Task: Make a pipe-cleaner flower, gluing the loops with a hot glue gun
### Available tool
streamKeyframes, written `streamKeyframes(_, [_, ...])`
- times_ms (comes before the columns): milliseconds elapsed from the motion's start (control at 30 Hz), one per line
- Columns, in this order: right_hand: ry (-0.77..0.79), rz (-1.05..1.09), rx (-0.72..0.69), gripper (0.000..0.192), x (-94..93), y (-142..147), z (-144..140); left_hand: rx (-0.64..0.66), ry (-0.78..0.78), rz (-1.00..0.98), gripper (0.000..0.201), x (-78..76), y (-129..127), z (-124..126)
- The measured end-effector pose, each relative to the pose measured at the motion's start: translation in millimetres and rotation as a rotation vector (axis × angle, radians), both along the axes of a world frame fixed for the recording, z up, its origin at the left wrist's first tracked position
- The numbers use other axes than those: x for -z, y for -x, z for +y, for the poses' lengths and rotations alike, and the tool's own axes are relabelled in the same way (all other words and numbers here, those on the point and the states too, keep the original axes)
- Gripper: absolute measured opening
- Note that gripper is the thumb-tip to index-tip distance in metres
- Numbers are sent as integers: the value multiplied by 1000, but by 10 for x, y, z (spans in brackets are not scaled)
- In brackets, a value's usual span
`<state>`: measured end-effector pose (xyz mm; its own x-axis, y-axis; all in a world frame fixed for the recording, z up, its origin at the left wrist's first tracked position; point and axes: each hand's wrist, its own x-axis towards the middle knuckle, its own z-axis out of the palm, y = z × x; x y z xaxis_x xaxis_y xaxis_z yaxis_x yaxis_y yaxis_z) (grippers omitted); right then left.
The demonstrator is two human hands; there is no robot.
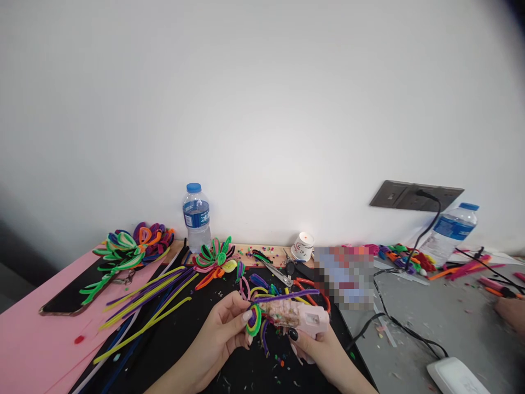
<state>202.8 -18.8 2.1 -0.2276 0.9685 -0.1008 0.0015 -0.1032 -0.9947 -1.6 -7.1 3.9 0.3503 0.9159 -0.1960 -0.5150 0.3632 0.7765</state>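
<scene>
My right hand grips a pink glue gun, its nozzle pointing left. My left hand pinches a small looped pipe-cleaner piece in green, yellow and purple right at the nozzle. A purple pipe cleaner lies across the top of the gun. Both hands hover low over a black mat strewn with small scraps.
Long yellow, green and purple pipe cleaners lie to the left, near a phone on pink paper. Finished pipe-cleaner flowers, a water bottle, scissors and a paper cup stand behind. At right: a black cable and another person's hand.
</scene>
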Motion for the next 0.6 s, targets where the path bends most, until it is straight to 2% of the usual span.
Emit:
streamKeyframes(467, [5, -19, 6, 44, -97, 35, 1, 9, 6, -7, 20, -17, 0, 7])
streamKeyframes(600, [11, -8, 19, 43, -73, 28, 4, 2, 7, -1, 20, -26, 1, 4])
